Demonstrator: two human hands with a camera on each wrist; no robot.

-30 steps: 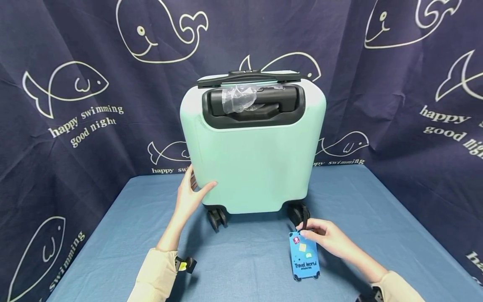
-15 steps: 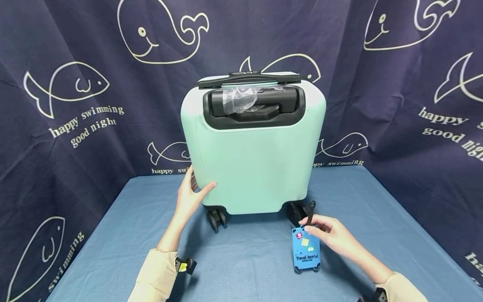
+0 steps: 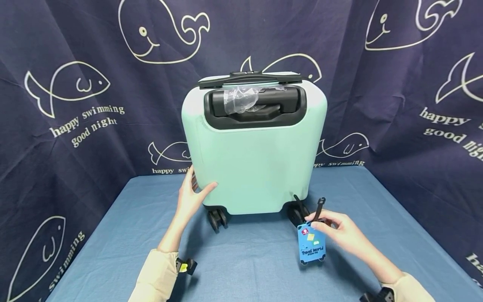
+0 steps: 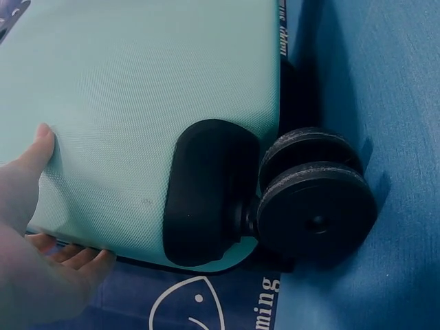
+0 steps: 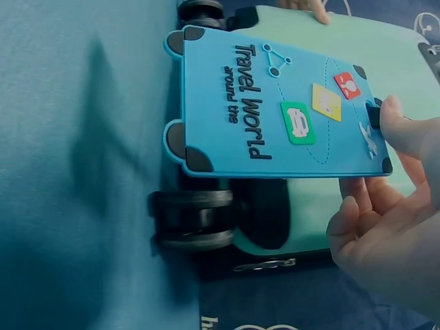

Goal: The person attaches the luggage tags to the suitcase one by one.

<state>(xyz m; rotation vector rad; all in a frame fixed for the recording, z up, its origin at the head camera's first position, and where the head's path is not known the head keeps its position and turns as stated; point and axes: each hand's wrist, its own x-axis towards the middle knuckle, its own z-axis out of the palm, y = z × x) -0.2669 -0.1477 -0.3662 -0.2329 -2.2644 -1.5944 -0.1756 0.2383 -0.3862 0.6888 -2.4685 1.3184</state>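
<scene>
A mint-green suitcase (image 3: 256,167) stands upright on its black wheels, its dark handle recess facing me. My left hand (image 3: 188,195) holds the suitcase's lower left side, thumb on the front face and fingers around the edge; in the left wrist view the hand (image 4: 41,247) lies near a black double wheel (image 4: 316,206). Between thumb and fingers my right hand (image 3: 339,230) pinches a blue luggage tag (image 3: 311,245) by its top end. Its black strap (image 3: 320,207) sticks up undone. In the right wrist view the tag (image 5: 275,103) reads "Travel World" and hangs in front of the suitcase's lower right corner.
A blue cloth (image 3: 241,268) covers the table under the suitcase. Behind and at both sides hangs a dark blue curtain (image 3: 75,42) with white fish and whale drawings. Clear plastic wrap (image 3: 239,100) clings to the suitcase's pull handle (image 3: 275,100).
My right hand has moved slightly right and up with the luggage tag. The strap's two ends now stand apart above the fingers. The left hand and suitcase stay in place.
</scene>
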